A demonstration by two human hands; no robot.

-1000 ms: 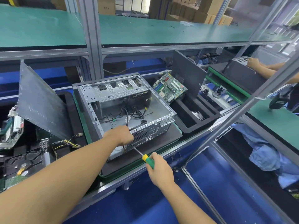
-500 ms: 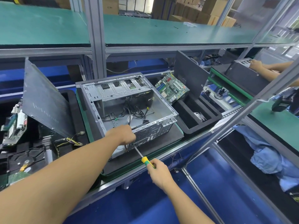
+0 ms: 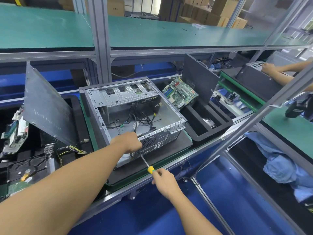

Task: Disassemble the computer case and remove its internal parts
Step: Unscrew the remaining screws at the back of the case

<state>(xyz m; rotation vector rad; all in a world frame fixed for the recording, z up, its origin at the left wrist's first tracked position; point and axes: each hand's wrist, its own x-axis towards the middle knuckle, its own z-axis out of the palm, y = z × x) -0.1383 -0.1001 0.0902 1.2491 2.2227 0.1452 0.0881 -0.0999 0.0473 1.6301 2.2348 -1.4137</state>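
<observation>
An open grey computer case (image 3: 171, 114) lies on its side on a black mat, loose cables (image 3: 144, 120) on its floor. My left hand (image 3: 129, 142) grips the case's near rear edge beside the perforated grille. My right hand (image 3: 163, 178) holds a screwdriver (image 3: 150, 169) by its yellow and green handle. The shaft slants up to the case's rear panel just below my left hand; its tip is hidden there. A green motherboard (image 3: 180, 92) leans against a black foam tray (image 3: 205, 131) to the right.
A grey side panel (image 3: 45, 107) leans at the left over a tray of removed parts (image 3: 25, 167). Another panel (image 3: 198, 82) stands right of the motherboard. A second person's hands (image 3: 269, 68) rest on a case at far right. Aluminium frame posts (image 3: 100, 41) cross the bench.
My right hand and the screwdriver have shifted slightly towards the case. My left hand stays on the case's rear edge. The view moved a little.
</observation>
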